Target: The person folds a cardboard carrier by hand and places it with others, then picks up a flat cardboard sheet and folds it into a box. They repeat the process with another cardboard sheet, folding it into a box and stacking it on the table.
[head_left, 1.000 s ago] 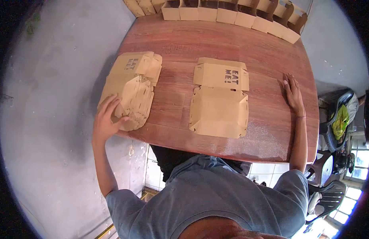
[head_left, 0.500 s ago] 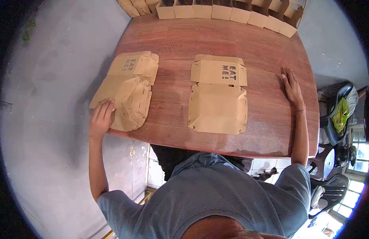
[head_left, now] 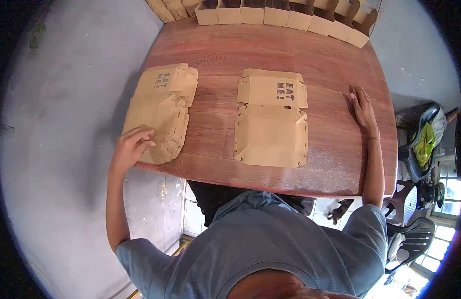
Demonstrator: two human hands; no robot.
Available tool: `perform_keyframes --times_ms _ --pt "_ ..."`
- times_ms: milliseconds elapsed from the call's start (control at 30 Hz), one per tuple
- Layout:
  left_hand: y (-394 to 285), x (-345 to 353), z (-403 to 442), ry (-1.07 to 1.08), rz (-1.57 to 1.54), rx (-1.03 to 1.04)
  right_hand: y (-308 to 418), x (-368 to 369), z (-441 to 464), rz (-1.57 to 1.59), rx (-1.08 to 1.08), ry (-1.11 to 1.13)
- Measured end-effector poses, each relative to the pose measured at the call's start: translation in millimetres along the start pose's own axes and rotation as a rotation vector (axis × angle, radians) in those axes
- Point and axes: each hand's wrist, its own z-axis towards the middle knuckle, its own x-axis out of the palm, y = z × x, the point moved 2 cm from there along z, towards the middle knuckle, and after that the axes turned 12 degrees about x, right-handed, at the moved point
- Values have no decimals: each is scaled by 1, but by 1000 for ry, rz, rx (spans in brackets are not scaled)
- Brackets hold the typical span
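Observation:
A stack of flat brown cardboard box blanks [head_left: 163, 107] lies at the left of the table, the top one printed "EAT ME!". My left hand [head_left: 133, 145] is over the stack's near left corner, thumb and fingers apart, with nothing gripped; whether the fingertips touch the card I cannot tell. A single unfolded box blank [head_left: 271, 134], with the same print on its far panel, lies flat at the middle of the table. To its right my right hand [head_left: 362, 107] rests flat on the wood, open, holding nothing.
Along the far edge of the wooden table [head_left: 210, 50] stands a row of folded cardboard boxes [head_left: 275, 16]. A grey wall [head_left: 76, 99] borders the left side. Chairs [head_left: 414, 239] stand at the right, and a small dark animal [head_left: 340, 210] is on the tiled floor.
My left hand has let go of the top blank's raised near edge, which now lies lower, and its fingers have moved slightly right. My right hand stays put. The animal has moved.

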Motion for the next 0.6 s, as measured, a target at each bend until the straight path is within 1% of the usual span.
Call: perform_keyframes --times_ms 67,133,167,233,267,333,467,533,600 --pt "5 8 -1 -3 -16 -34 -1 0 -1 -4 -1 4" --pt "9 19 -2 20 450 275 3 -2 -3 -21 -4 -3" --pt "11 20 -6 18 452 272 1 0 -1 -20 -8 -3" --pt "5 23 -5 93 456 160 -3 3 0 -55 14 -19" --pt "0 26 -3 92 454 159 -5 4 -1 -56 13 -18" --pt "-6 29 1 42 416 68 4 2 -3 -81 -7 -6" --pt "-7 31 8 1 400 61 -3 -1 -1 -39 9 11" --pt "-4 29 8 60 504 104 -1 -2 -2 -43 8 10" --pt "1 29 8 74 507 132 1 -3 -3 -37 5 1"
